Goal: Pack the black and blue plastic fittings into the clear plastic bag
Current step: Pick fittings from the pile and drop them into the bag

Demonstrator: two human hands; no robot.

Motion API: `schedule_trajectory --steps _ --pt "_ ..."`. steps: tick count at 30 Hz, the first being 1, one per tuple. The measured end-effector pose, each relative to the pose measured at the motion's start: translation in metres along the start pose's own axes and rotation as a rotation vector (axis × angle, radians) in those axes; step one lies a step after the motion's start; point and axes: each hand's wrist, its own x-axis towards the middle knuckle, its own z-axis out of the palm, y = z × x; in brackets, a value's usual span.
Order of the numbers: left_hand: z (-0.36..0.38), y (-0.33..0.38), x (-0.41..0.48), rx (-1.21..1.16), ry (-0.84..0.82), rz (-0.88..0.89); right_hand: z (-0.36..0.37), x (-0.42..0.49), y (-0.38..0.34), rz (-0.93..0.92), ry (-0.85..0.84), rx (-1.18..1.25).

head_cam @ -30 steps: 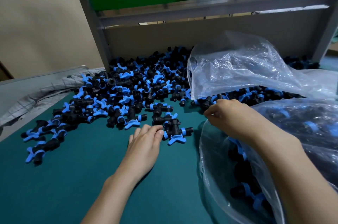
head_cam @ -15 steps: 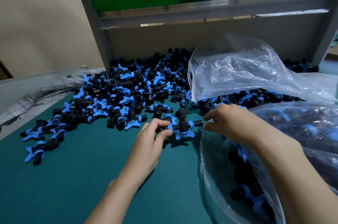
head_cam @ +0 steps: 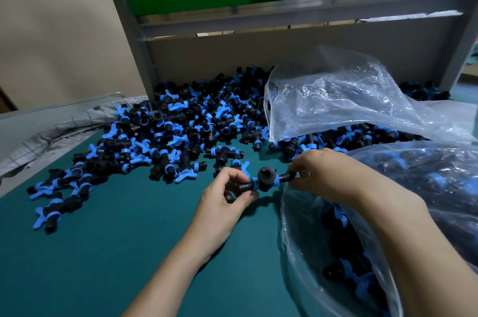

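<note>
1. The black T-shaped plastic fitting with blue collars [head_cam: 266,180] is held clear of the surface, just left of the mouth of the clear plastic bag [head_cam: 297,239]. Its open socket is turned toward the camera.
2. It is pinched at both stubs. The end farther from the bag is taken between thumb and fingers of the left hand [head_cam: 225,197], and the nearer end by the fingertips of the right hand [head_cam: 328,174]. Whether the bag's rim is also caught by the right hand cannot be told.
3. The step is judged to be the hand-over into the bag. The left pinch is best released only once the right grip is sure. The fitting should then be carried over the rim and let go low inside, onto the fittings already lying there.
4. The mouth should be kept wide, since the film looks limp and may fold shut.
5. The heap of loose black and blue fittings [head_cam: 181,132] is spread left of and beyond the bag on the dark teal surface [head_cam: 103,265], so the next piece can be reached by the freed left hand.
6. A second, crumpled clear plastic bag [head_cam: 336,99] lies beyond the bag, on the heap.
7. Half a second ago the fitting was lower, close to the surface, and was gripped mainly by the left hand. It has since been raised and tipped, and its bag-side stub is now pinched by the right hand.
</note>
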Motion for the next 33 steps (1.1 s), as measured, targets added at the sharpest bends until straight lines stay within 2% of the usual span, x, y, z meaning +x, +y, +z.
schedule_trajectory --steps 16,20,25,28,32,33 --pt "0.002 -0.002 0.000 -0.033 -0.025 -0.033 -0.002 -0.002 -0.002 0.016 0.008 0.029" --pt "0.001 -0.003 0.001 -0.043 0.046 -0.026 -0.001 -0.003 -0.002 0.013 0.034 0.044" --pt "-0.004 0.001 0.003 -0.075 0.140 -0.001 -0.008 -0.006 -0.005 0.024 0.197 0.149" --pt "-0.001 0.006 -0.001 -0.094 0.114 0.090 -0.017 -0.009 -0.009 0.024 0.333 0.257" --pt "0.023 0.022 -0.018 0.061 0.083 0.315 -0.026 -0.013 -0.014 0.000 0.455 0.358" --pt "0.032 0.029 -0.021 0.079 0.075 0.325 -0.028 -0.014 -0.016 -0.007 0.472 0.364"
